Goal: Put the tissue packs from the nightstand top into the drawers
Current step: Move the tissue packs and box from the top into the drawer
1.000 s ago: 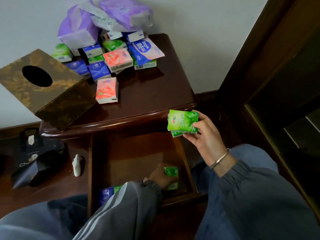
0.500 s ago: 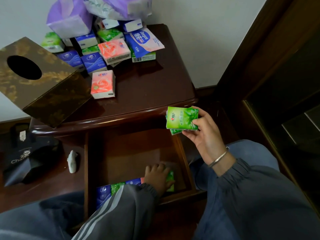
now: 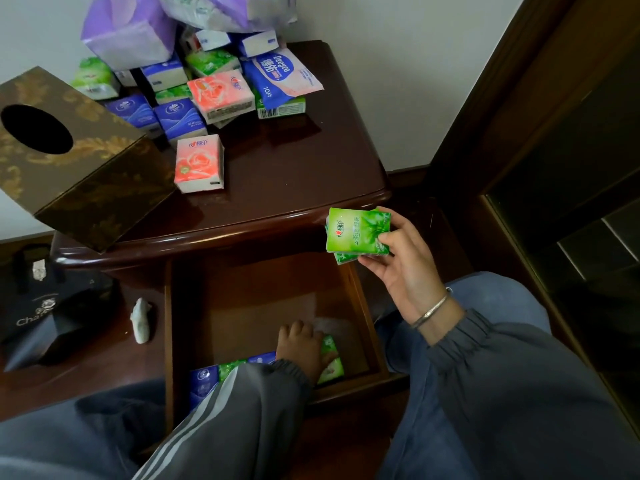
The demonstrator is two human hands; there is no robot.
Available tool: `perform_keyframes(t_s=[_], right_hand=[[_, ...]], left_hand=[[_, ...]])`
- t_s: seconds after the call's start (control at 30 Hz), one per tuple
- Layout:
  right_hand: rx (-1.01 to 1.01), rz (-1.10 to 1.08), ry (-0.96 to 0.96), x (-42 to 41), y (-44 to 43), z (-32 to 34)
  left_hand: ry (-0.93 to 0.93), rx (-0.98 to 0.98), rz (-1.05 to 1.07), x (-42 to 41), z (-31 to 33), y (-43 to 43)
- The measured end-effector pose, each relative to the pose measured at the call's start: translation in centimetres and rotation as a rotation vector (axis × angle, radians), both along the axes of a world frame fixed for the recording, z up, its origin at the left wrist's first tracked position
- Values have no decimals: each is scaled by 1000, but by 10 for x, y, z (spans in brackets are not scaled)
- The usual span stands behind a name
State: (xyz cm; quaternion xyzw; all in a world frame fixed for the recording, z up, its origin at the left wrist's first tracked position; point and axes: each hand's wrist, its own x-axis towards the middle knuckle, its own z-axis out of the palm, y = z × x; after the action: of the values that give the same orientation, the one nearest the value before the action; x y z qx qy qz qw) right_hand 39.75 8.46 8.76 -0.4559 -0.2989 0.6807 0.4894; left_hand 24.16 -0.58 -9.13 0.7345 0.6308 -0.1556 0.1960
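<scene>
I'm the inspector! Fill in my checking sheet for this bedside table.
Surface: dark wood nightstand top; drawer below pulled open.
Job's things: pile of tissue packs at the top's back, one pink pack apart in front; blue and green packs along the drawer's near side.
Clutter: brown tissue box at the top's left edge; black bag and small white lump down left.
Hands: right hand holds green packs over the drawer's right rim; left hand lies on a green pack in the drawer, grip unclear.
Cables: nothing seen.
Surroundings: white wall, dark wood frame at right.
</scene>
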Motion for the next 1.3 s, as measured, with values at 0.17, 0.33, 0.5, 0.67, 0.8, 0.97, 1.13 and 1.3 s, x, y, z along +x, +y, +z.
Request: perform_keyframes(t_s=[0.17,0.33,0.5,0.67,0.8,0.97,1.13,1.3], right_hand=[[12,-3,-6,-1,-2,1],[44,19,-30,-6,-7,11],[255,116,-180,-21,-25,27],[627,266,-426,-51,-60,45],[1043,353,-758,-69,-83,53],[1332,366,-904,-81,-99,66],[1623,200,-1055,-93,-115,67],[1569,136,-1012,-97,-113,71]], left_hand=[[-1,-35,34,3,-3,-4],[-88,37,242,6,28,-2],[-1148,-38,925,-10,134,15],[-1874,-387,1256,-51,225,-5],[-2021,-331,1174,-68,260,-31],[-2171,-140,1212,-75,263,-53],[-2207,-137,1296,-82,259,-60],[-2189,-73,1085,-84,262,-75]])
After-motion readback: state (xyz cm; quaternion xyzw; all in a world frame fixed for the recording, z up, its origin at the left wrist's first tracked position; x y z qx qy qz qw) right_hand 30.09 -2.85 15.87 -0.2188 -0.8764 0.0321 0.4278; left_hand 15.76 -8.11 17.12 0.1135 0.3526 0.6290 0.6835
